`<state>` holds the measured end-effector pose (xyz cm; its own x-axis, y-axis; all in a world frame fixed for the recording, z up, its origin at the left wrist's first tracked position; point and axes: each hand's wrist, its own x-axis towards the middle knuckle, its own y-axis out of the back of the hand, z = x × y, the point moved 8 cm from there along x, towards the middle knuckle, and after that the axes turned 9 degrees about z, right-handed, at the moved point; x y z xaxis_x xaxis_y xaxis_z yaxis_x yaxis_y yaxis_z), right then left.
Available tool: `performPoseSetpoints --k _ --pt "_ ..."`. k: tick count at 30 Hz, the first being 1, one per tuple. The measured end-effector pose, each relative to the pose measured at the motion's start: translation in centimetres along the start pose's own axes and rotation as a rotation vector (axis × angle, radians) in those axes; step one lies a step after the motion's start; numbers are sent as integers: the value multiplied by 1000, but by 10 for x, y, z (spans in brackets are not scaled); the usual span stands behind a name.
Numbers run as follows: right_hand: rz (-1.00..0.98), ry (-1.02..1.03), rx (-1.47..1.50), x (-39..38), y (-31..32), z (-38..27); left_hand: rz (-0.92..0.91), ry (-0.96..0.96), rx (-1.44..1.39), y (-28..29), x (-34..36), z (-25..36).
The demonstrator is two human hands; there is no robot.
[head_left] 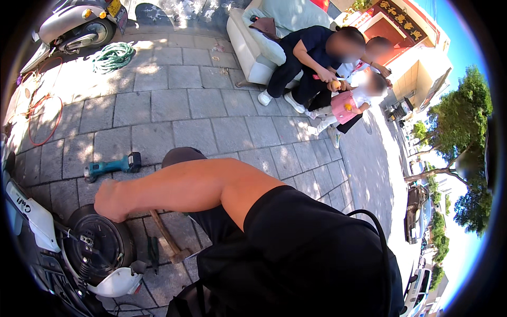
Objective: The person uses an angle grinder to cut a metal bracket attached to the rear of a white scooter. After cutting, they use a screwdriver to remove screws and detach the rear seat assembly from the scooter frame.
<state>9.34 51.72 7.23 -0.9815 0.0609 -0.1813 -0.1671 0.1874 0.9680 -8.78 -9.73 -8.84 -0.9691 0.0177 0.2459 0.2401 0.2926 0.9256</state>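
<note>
My right arm reaches left across the view, and my right hand point(110, 201) is at the upper edge of a black wheel point(103, 232). Its fingers are curled down and closed; what is under them is hidden. The wheel sits in a white and black scooter point(39, 222), beside a white mudguard point(116, 282). Past my hand lies a teal cordless power tool point(112, 167) with a black battery. On the near side of my forearm, a hammer point(166, 235) with a wooden handle and dark-handled pliers point(152, 253) rest on the paving. My left hand is out of view.
Grey paving stones point(171, 105) cover the ground. A green coiled hose point(113, 57), an orange cable point(57, 124) and a parked silver scooter point(79, 29) are at the upper left. Several people are at a pale sofa point(243, 53). My grey knee point(182, 154) rises beyond my forearm.
</note>
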Motion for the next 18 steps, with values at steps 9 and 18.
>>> performPoseSetpoints --k 9,18 --pt "214 92 76 27 -10 -29 -30 17 20 16 -4 -8" --pt "-144 335 -19 78 -42 -33 -92 -34 150 45 -21 0"
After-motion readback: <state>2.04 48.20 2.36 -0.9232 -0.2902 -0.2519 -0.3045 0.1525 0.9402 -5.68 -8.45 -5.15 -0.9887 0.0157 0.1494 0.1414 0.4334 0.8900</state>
